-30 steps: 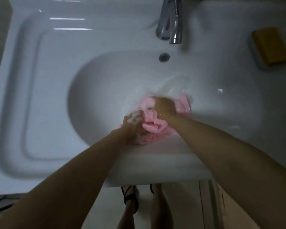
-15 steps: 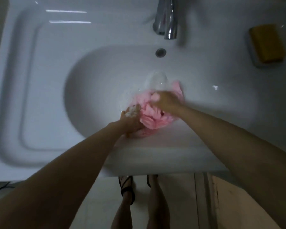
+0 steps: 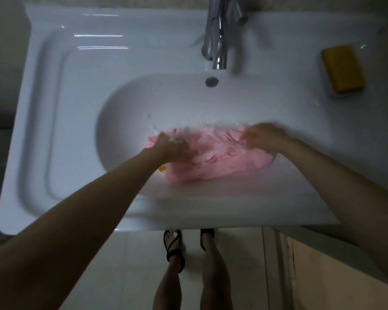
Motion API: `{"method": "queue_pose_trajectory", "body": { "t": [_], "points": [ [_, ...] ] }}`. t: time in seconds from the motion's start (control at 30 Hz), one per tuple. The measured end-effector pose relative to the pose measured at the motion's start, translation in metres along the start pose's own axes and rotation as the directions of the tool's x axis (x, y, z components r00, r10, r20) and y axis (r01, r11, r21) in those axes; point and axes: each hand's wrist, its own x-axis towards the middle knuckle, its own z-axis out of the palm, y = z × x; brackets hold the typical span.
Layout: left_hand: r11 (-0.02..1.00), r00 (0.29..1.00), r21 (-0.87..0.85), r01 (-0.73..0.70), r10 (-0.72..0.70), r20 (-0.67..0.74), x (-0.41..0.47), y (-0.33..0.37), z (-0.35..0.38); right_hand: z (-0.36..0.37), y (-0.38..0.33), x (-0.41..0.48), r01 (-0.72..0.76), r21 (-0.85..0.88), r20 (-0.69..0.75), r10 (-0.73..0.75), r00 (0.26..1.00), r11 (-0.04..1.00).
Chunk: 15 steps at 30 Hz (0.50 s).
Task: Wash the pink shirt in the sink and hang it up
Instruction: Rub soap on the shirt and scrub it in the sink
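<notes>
Both my bare forearms come in from the bottom corners and angle toward each other, but the hands end well apart. My left hand (image 3: pixel 174 148) is knuckles-up, its fingers curled down into the shirt (image 3: pixel 222 162). My right hand (image 3: pixel 263 137) sits off to the right and a little farther out, wrist bent, fingers curled back toward me and pinching the shirt's edge. Both hands are motion-blurred, so I can't make out single fingers.
</notes>
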Motion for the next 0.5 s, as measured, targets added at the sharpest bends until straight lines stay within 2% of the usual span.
{"method": "queue_pose_trajectory", "body": {
  "t": [0.03, 0.07, 0.1, 0.13, 0.17, 0.2, 0.23, 0.27, 0.37, 0.4, 0.5],
  "points": [
    [0.997, 0.984, -0.068, 0.023, -0.035, -0.172, 0.004, 0.007, -0.007, -0.003, -0.005, 0.001, -0.078, 0.174, -0.146, 0.104, 0.984, 0.982],
    [1.000, 0.954, -0.009, 0.021, -0.023, -0.297, 0.008, 0.011, -0.009, -0.005, -0.010, 0.002, -0.123, 0.353, -0.255, 0.222, 0.941, 0.927],
    [0.995, 0.952, 0.098, 0.023, 0.008, -0.305, 0.009, 0.013, -0.008, -0.005, -0.012, 0.006, -0.188, 0.462, -0.246, 0.329, 0.912, 0.867],
    [0.990, 0.978, 0.137, 0.036, -0.006, -0.210, 0.011, 0.012, -0.003, -0.001, -0.017, 0.005, -0.276, 0.506, -0.171, 0.408, 0.897, 0.817],
    [0.973, 0.999, 0.226, 0.040, -0.032, -0.041, 0.012, 0.012, 0.005, 0.011, -0.023, 0.008, -0.357, 0.476, -0.084, 0.445, 0.891, 0.804],
    [0.957, 0.994, 0.288, 0.013, -0.044, 0.100, 0.011, 0.013, 0.015, 0.025, -0.033, 0.010, -0.379, 0.415, -0.032, 0.430, 0.902, 0.827],
    [0.952, 0.984, 0.305, -0.022, -0.034, 0.175, 0.012, 0.012, 0.026, 0.038, -0.043, 0.013, -0.333, 0.392, -0.014, 0.368, 0.930, 0.858],
    [0.955, 0.982, 0.294, -0.045, -0.011, 0.186, 0.008, 0.014, 0.037, 0.046, -0.054, 0.013, -0.264, 0.428, -0.017, 0.300, 0.954, 0.864],
    [0.958, 0.995, 0.270, -0.093, 0.081, 0.056, -0.003, 0.012, 0.054, 0.045, -0.078, 0.006, -0.033, 0.628, -0.067, 0.096, 0.993, 0.778],
    [0.962, 0.996, 0.256, -0.090, 0.085, 0.034, -0.006, 0.011, 0.055, 0.041, -0.084, -0.002, 0.046, 0.617, -0.111, 0.029, 0.993, 0.786],
    [0.984, 0.998, 0.176, 0.004, -0.015, 0.061, -0.005, 0.007, 0.048, 0.053, -0.099, -0.031, 0.321, 0.311, -0.235, -0.255, 0.938, 0.895]
  ]
}}
